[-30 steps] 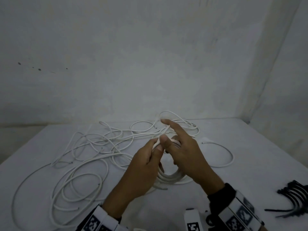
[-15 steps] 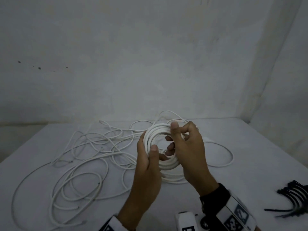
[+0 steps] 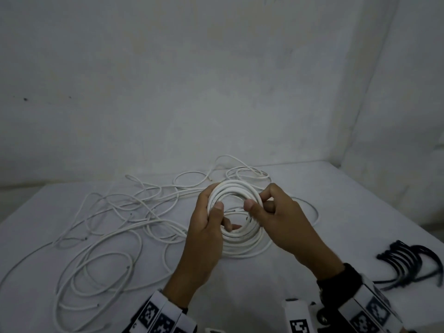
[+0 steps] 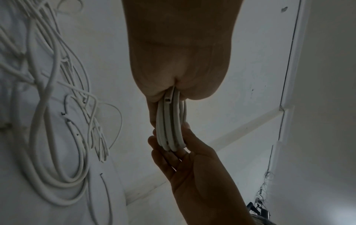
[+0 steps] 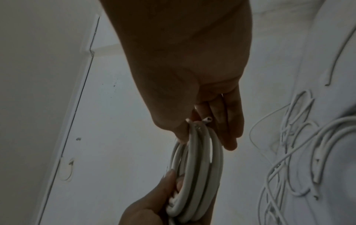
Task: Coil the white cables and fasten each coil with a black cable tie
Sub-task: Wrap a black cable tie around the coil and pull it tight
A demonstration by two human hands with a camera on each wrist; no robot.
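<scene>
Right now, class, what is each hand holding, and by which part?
Both hands hold the same white cable coil. The left hand grips its left side; the right hand pinches its right side. No black cable tie is held.

I see a white cable coil (image 3: 234,207) at frame centre, loose white cables (image 3: 108,227) at the left, black cable ties (image 3: 406,260) at the lower right, a pale grey-white bench (image 3: 348,212), black-and-white square-patterned wrist bands (image 3: 163,318) along the bottom edge, a black cuff (image 3: 341,284), a whitish wall (image 3: 216,80) with dark specks at the left.
</scene>
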